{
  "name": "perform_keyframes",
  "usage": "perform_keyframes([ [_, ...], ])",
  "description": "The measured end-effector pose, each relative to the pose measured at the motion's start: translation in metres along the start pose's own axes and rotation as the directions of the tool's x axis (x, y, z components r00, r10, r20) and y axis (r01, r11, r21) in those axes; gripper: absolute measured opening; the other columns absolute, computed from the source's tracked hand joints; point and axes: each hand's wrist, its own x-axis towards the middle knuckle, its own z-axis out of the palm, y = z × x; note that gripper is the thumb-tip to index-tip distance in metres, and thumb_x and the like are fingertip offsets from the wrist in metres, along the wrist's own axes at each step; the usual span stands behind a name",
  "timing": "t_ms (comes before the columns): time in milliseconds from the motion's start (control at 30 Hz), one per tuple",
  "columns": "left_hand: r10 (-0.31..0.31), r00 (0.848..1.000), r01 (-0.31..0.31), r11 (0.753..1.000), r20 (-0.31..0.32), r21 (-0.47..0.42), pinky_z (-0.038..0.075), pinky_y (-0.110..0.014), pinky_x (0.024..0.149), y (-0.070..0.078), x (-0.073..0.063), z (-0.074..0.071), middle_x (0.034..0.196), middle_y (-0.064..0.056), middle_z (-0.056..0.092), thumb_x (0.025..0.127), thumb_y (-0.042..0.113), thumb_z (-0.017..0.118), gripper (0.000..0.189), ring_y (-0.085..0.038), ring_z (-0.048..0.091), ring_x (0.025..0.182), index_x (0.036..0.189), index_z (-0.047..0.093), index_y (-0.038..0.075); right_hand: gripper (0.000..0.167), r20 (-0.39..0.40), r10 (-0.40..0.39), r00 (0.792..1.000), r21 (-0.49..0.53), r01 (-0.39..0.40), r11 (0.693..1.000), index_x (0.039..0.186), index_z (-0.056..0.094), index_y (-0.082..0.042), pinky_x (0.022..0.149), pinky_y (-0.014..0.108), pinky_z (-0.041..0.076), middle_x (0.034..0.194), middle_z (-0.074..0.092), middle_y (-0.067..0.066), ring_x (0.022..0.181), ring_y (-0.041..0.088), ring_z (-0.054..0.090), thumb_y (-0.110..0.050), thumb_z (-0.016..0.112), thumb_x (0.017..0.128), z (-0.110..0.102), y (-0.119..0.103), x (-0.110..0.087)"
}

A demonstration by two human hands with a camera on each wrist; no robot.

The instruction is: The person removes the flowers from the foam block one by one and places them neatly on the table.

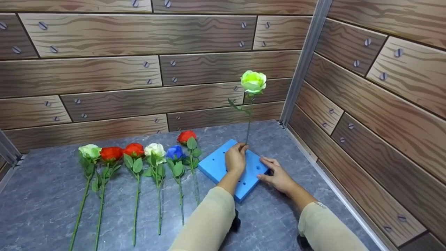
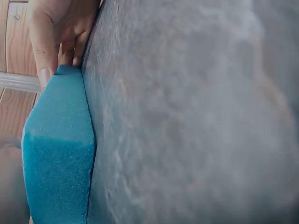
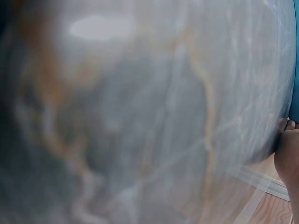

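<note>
A yellow-green artificial rose (image 1: 253, 82) stands upright over a blue foam block (image 1: 251, 179) with several holes in its top. My left hand (image 1: 236, 158) pinches the lower stem just above the block; the stem's bottom end is hidden behind the fingers. At the block's right corner, my right hand (image 1: 278, 176) grips the edges between thumb and fingers. In the left wrist view, the block (image 2: 58, 144) lies flat on the table with the right hand (image 2: 63, 30) at its far corner. Only part of the right hand (image 3: 287, 156) shows in the right wrist view.
Left of the block, in a row on the grey marbled table (image 1: 41, 202), lie a pale green rose (image 1: 90, 152), red roses (image 1: 111, 153), a white rose (image 1: 155, 152) and a blue rose (image 1: 175, 152). Wood-patterned walls (image 1: 139, 35) enclose the back and right.
</note>
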Motion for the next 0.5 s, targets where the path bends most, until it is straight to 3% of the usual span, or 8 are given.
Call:
perform_keyframes([
  [500,0.015,1.0,-0.015,1.0,0.001,0.018,0.066,-0.034,0.081,0.0004,-0.0037,0.0005,0.115,-0.003,0.084,0.108,0.026,0.067,0.027,-0.021,0.08,0.1,0.129,0.081,0.017,0.08,-0.006,-0.005,1.0,-0.016,0.005,1.0,0.167,0.035,0.002,0.137,0.06,0.021,0.172,0.026,0.025,0.167,0.048,0.016,-0.018,0.078,0.102,0.0008,0.0011,0.0021],
])
